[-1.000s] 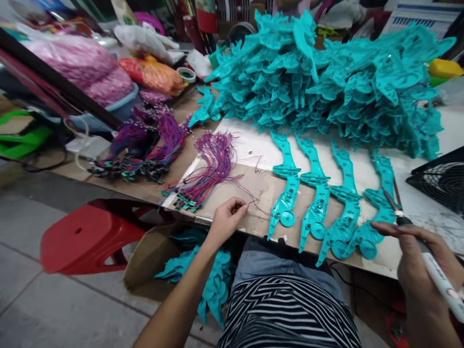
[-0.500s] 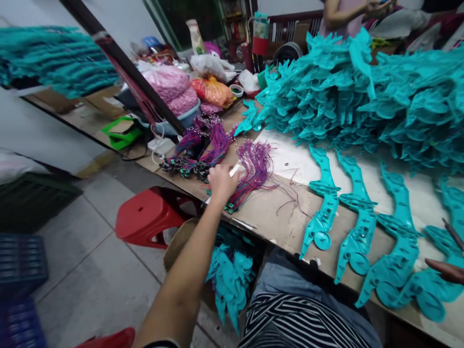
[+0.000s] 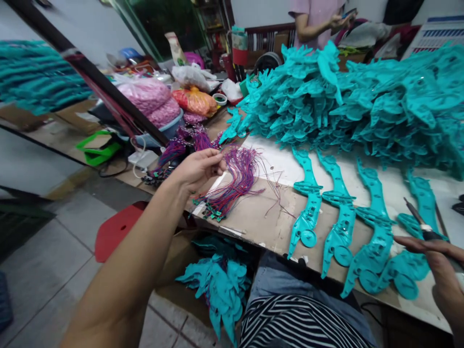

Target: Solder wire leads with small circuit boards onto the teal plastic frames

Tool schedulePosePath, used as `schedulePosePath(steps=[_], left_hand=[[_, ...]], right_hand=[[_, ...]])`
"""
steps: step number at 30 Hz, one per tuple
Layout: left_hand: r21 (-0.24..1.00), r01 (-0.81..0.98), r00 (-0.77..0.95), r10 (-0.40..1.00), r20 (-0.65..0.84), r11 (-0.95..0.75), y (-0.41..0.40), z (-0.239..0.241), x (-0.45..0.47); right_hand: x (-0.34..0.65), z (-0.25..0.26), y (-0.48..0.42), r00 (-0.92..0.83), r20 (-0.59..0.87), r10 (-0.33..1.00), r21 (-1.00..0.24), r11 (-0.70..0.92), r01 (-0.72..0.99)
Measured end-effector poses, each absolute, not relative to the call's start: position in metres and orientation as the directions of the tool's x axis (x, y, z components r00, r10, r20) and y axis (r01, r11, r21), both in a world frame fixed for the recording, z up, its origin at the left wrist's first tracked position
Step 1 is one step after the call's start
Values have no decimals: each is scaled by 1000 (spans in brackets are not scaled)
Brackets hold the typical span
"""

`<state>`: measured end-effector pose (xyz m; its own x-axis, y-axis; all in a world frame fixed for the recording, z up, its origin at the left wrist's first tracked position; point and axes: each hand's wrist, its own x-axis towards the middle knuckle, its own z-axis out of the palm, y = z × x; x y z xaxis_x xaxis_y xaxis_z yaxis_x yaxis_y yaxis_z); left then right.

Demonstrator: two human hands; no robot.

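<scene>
My left hand (image 3: 203, 169) is closed in a pinch at the left side of a bundle of thin red, blue and purple wires (image 3: 237, 176). What sits between its fingertips is too small to make out. Small green connectors (image 3: 213, 211) end the wires near the table edge. At the right, my right hand (image 3: 440, 263) grips a soldering iron (image 3: 431, 234), its thin tip pointing up and left above a turquoise plastic part (image 3: 422, 193). Three more such parts lie in a row, among them the leftmost one (image 3: 312, 212).
A big heap of turquoise parts (image 3: 344, 96) fills the table's back. More wire bundles (image 3: 174, 150), bags of pink pieces (image 3: 145, 96) and a green tray (image 3: 99, 147) lie left. Below are a red stool (image 3: 119, 227) and a box of turquoise parts (image 3: 221, 280). Another person (image 3: 313, 21) stands behind.
My left hand has lifted from the wires and turned; the white strip that was at its fingers no longer shows there. My right hand and the iron have come further into view.
</scene>
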<state>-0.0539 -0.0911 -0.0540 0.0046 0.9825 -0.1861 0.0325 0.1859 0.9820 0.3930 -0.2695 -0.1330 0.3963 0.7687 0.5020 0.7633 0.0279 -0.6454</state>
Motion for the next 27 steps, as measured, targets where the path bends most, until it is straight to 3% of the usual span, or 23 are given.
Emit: schedulePosePath(steps=[5, 9, 13, 18, 23, 27], left_hand=[[974, -223, 168, 982, 80, -41, -104, 14, 7], [961, -223, 154, 968, 198, -162, -121, 50, 45], [985, -121, 310, 939, 153, -120, -136, 56, 63], [989, -144, 436, 895, 91, -30, -153, 39, 82], [979, -200, 376, 925, 50, 28, -156, 17, 87], [975, -185, 415, 909, -32, 119, -157, -3, 80]], right_hand=[[372, -112, -265, 378, 580, 722, -640, 117, 759], [365, -97, -256, 367, 662, 654, -661, 279, 696], [352, -81, -236, 313, 623, 717, -746, 425, 512], [310, -64, -192, 103, 553, 826, -828, 531, 181], [276, -54, -181, -33, 357, 934, -923, 347, -163], [289, -48, -201, 46, 269, 962, -941, 273, -199]])
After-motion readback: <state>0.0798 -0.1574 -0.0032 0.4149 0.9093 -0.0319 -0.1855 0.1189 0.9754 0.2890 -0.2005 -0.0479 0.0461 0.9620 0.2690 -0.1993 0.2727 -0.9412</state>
